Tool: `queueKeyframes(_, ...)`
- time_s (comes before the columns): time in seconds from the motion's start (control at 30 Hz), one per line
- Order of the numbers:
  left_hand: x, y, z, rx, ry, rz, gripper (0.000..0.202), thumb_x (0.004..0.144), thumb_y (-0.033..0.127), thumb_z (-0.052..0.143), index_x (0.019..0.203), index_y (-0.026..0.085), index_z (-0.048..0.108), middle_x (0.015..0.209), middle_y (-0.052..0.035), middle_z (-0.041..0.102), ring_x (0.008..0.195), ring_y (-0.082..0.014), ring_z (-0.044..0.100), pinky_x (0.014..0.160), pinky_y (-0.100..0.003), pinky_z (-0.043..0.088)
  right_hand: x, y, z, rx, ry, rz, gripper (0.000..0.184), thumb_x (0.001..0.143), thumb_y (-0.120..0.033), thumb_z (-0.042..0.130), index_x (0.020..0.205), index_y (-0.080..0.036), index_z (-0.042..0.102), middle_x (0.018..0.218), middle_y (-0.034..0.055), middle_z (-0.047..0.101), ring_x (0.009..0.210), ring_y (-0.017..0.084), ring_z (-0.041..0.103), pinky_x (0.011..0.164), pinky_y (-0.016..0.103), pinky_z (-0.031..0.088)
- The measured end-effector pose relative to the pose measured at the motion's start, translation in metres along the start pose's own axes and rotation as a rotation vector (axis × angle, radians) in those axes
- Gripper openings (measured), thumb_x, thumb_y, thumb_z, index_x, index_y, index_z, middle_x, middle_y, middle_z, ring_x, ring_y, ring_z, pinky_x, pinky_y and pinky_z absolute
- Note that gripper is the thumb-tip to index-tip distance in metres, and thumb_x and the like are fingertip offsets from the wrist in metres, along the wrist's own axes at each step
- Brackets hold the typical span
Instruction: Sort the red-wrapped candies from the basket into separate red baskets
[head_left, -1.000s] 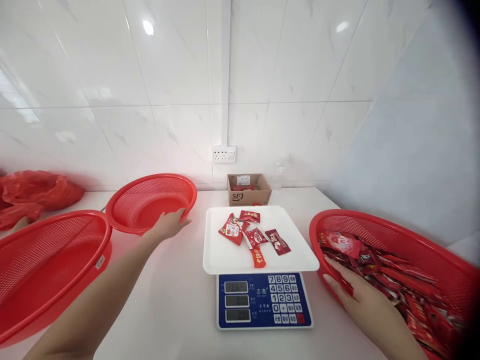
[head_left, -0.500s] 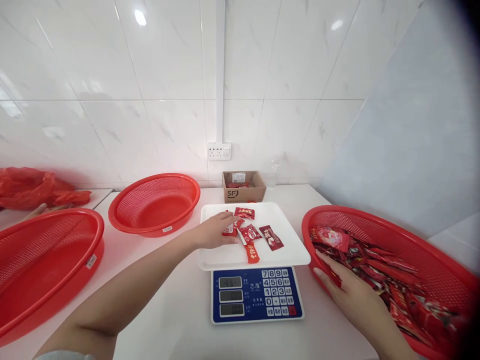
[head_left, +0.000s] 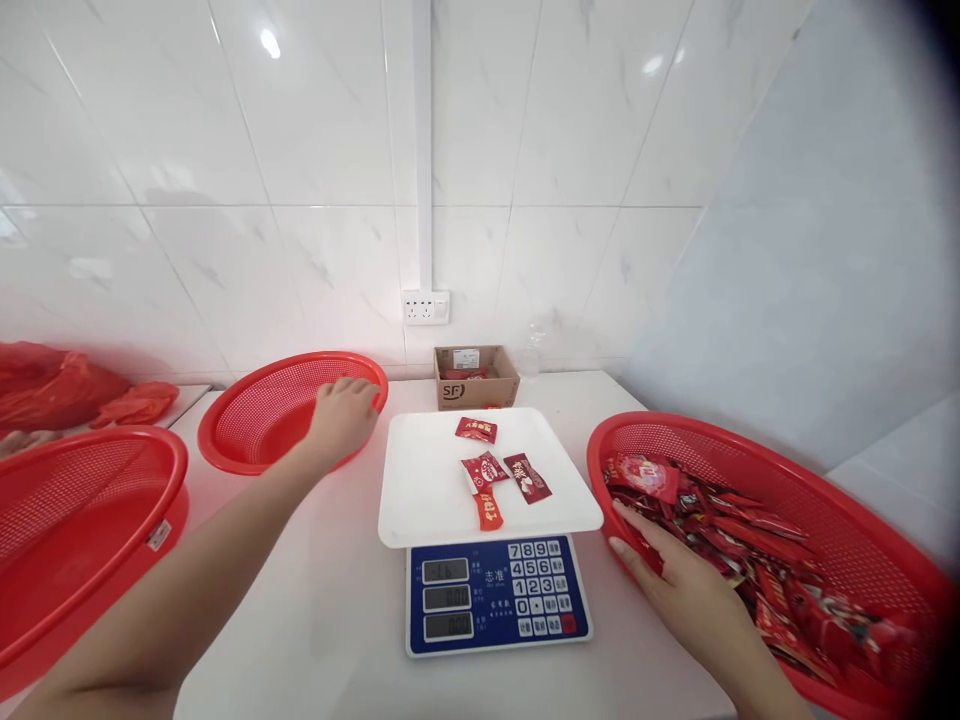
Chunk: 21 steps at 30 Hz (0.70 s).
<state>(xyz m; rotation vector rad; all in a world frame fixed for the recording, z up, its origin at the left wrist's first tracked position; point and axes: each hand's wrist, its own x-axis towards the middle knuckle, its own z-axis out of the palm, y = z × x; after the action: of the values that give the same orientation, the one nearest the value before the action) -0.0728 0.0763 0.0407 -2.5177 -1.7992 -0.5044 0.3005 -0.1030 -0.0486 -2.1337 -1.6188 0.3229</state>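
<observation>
My left hand [head_left: 343, 420] is over the right side of a red perforated basket [head_left: 225, 405], its fingers curled. The small red packet it took from the tray is mostly hidden in the fingers. My right hand [head_left: 675, 570] grips the near-left rim of another red basket [head_left: 750, 432], which holds a heap of red snack packets [head_left: 765, 530]. Between the hands, a white weighing tray [head_left: 420, 490] carries several small packets: a dark red one [head_left: 529, 478], a red-and-white one [head_left: 484, 470], an orange-red one [head_left: 489, 511] and another red one [head_left: 476, 429].
Below the tray is the scale's blue keypad panel [head_left: 499, 595]. A cardboard box [head_left: 476, 395] with red packets stands behind it by the tiled wall. A third red basket [head_left: 169, 480] is at the left, and red plastic bags [head_left: 67, 385] lie beyond, with part of another person's hand [head_left: 30, 440].
My left hand has moved left from the tray to over the back basket, and the packet under it is gone from the tray. My right hand stays at the basket rim.
</observation>
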Motion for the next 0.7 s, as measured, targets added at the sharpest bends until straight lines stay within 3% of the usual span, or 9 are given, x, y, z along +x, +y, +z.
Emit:
queueKeyframes(0.07, 0.003, -0.008, -0.004, 0.002, -0.005, -0.057, 0.042, 0.087, 0.027, 0.034, 0.122, 0.013, 0.054, 0.133, -0.0175, 0.05, 0.134, -0.0398, 0.024, 0.104, -0.065, 0.012, 0.0, -0.002, -0.001, -0.018, -0.005, 0.005, 0.056, 0.086, -0.055, 0.035, 0.129, -0.025, 0.051, 0.134, 0.0038, 0.053, 0.122, 0.027, 0.05, 0.096, 0.047, 0.044)
queueKeyframes(0.13, 0.003, 0.0, 0.0, -0.039, -0.071, -0.018, 0.046, 0.088, 0.039, 0.037, 0.123, 0.014, 0.053, 0.134, -0.0155, 0.05, 0.133, -0.036, 0.029, 0.107, -0.057, 0.018, 0.0, -0.004, -0.001, -0.025, -0.006, 0.007, 0.055, 0.086, -0.055, 0.034, 0.129, -0.026, 0.052, 0.134, 0.0037, 0.053, 0.121, 0.028, 0.05, 0.095, 0.047, 0.045)
queueKeyframes(0.23, -0.001, 0.037, 0.017, -0.148, -0.208, 0.124, 0.052, 0.089, 0.051, 0.033, 0.126, 0.019, 0.052, 0.131, -0.0088, 0.055, 0.12, -0.0238, 0.049, 0.099, -0.035, 0.039, 0.0, -0.006, -0.001, -0.021, -0.002, 0.009, 0.055, 0.086, -0.055, 0.032, 0.128, -0.026, 0.052, 0.134, 0.004, 0.053, 0.12, 0.028, 0.051, 0.093, 0.047, 0.046)
queueKeyframes(0.3, -0.004, 0.066, 0.03, -0.203, -0.288, 0.214, 0.054, 0.087, 0.057, 0.035, 0.127, 0.024, 0.051, 0.121, -0.005, 0.062, 0.11, -0.0215, 0.056, 0.09, -0.031, 0.046, 0.0, -0.007, -0.001, -0.024, -0.001, 0.013, 0.055, 0.086, -0.055, 0.033, 0.129, -0.025, 0.052, 0.133, 0.0042, 0.054, 0.12, 0.028, 0.051, 0.094, 0.046, 0.046)
queueKeyframes(0.37, -0.006, 0.09, 0.04, -0.231, -0.353, 0.283, 0.056, 0.081, 0.057, 0.047, 0.128, 0.026, 0.051, 0.117, -0.0053, 0.064, 0.106, -0.0243, 0.058, 0.084, -0.033, 0.049, 0.0, -0.007, -0.002, -0.027, 0.001, 0.016, 0.055, 0.086, -0.054, 0.033, 0.13, -0.025, 0.051, 0.133, 0.0041, 0.054, 0.121, 0.027, 0.05, 0.095, 0.045, 0.045)
queueKeyframes(0.47, -0.004, 0.108, 0.049, -0.256, -0.402, 0.332, 0.049, 0.076, 0.041, 0.06, 0.122, 0.024, 0.056, 0.119, -0.0077, 0.062, 0.105, -0.0262, 0.059, 0.082, -0.033, 0.049, -0.003, -0.007, -0.004, -0.018, -0.001, 0.024, 0.055, 0.087, -0.054, 0.033, 0.13, -0.025, 0.05, 0.135, 0.0032, 0.053, 0.122, 0.026, 0.049, 0.097, 0.044, 0.044)
queueKeyframes(0.57, -0.001, 0.103, 0.043, -0.281, -0.393, 0.312, 0.039, 0.074, 0.024, 0.06, 0.113, 0.027, 0.062, 0.111, -0.0038, 0.063, 0.094, -0.0201, 0.062, 0.077, -0.026, 0.05, -0.005, -0.009, -0.006, -0.014, -0.013, 0.041, 0.055, 0.087, -0.054, 0.033, 0.131, -0.026, 0.049, 0.136, 0.0017, 0.052, 0.123, 0.025, 0.049, 0.098, 0.043, 0.043)
queueKeyframes(0.7, 0.002, 0.061, 0.013, -0.246, -0.25, 0.175, 0.039, 0.079, 0.016, 0.046, 0.113, 0.027, 0.061, 0.106, -0.0055, 0.059, 0.089, -0.0191, 0.061, 0.077, -0.029, 0.049, -0.006, -0.009, -0.006, -0.023, -0.011, 0.033, 0.055, 0.087, -0.054, 0.033, 0.13, -0.024, 0.051, 0.135, 0.0029, 0.052, 0.122, 0.026, 0.05, 0.097, 0.043, 0.044)
